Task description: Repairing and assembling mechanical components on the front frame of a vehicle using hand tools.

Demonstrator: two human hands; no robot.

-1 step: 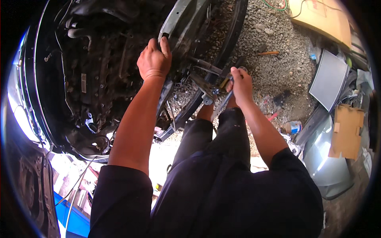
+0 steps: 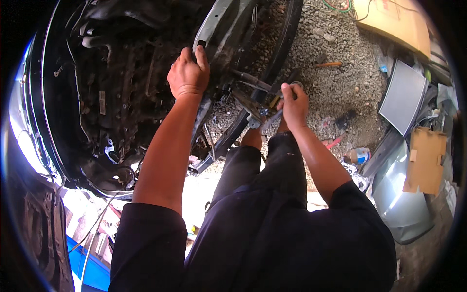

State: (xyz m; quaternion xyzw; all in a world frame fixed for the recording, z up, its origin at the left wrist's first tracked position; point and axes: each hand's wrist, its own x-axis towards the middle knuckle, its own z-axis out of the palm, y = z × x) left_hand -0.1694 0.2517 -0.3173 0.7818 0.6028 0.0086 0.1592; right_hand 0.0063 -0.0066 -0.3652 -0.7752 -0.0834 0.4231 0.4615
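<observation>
My left hand is closed over the lower end of a grey metal rail on a car body, its fingertips partly hidden beneath. Beside its index finger sits a small black piece. To the right, above my knees, my right hand grips a long metal tool, smeared by motion; its exact kind cannot be made out. Just left of that hand is a metal bracket with a round bushing at its lower end, next to a dark curved bar.
The dark, stripped car body fills the left side. On the gravel lie an orange-handled tool and a can. Along the right are a silver-grey panel, cardboard, a glossy body panel and a tan panel.
The metal tool in my right hand has swung slightly upward and now looks blurred. My right hand has shifted a little to the left; my left hand stays on the rail.
</observation>
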